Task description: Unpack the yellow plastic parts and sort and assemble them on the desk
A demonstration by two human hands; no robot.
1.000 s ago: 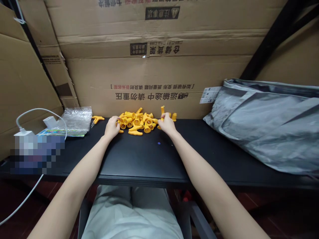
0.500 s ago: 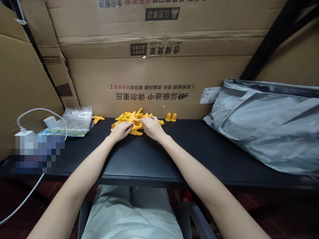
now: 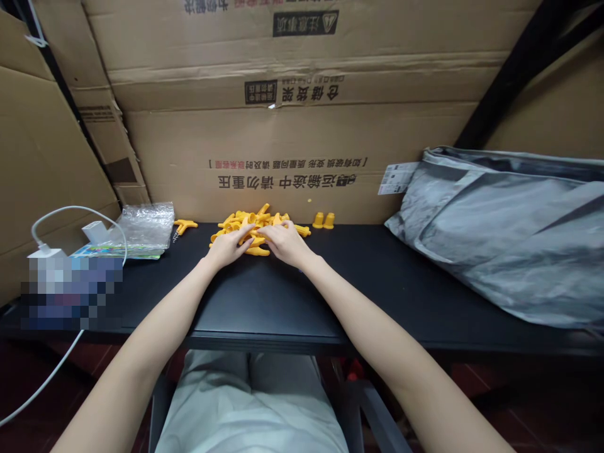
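A heap of yellow plastic parts (image 3: 262,217) lies on the black table against the cardboard, with T-shaped handles and hollow sleeves among them. My left hand (image 3: 227,248) is at the front left of the heap, its thumb and fingers bent around a yellow T-shaped handle (image 3: 246,222). From the right, my right hand (image 3: 284,242) reaches in with curled fingers close to the left fingertips. What those right fingertips grip is hidden among the yellow parts. Left of the heap lies a corkscrew (image 3: 185,226) with a yellow handle and a metal spiral.
Two yellow sleeves (image 3: 323,220) stand upright right of the heap. A grey fabric bag (image 3: 495,239) fills the table's right side. Clear plastic packaging (image 3: 146,226), a white charger (image 3: 47,258) and its cable are at left. Cardboard (image 3: 292,135) walls the back.
The yellow handle between my hands has shifted slightly left and lower, and less of it shows. My left fingers have spread a little; my right fingertips have moved slightly left.
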